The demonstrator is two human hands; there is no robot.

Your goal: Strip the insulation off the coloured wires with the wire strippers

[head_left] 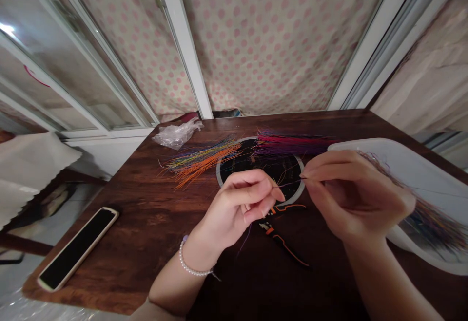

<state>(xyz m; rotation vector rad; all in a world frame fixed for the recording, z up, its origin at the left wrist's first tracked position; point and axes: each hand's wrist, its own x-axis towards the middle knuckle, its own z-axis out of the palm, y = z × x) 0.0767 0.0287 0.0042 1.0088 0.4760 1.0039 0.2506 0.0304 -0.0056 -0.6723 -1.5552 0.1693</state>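
A thin, dark purple wire [288, 183] stretches between my two hands above the table. My left hand [243, 204], with a pearl bracelet at its wrist, pinches one part of it between thumb and fingers. On the other side, my right hand [351, 194] grips the wire at its fingertips. Below my left hand lies a tool with orange and black handles [288, 250], its jaws partly hidden. Behind the hands is a round black mat with a pale rim [219, 171]. Orange, yellow and blue wires [204, 159] rest across its left side, red and purple wires [292, 143] across its right.
A white plastic tub [387, 148] at the right holds a tangle of coloured wires [435, 228]. Crumpled clear plastic [178, 133] lies at the back left of the dark wooden table [139, 214]. A phone [78, 248] sits near the left edge.
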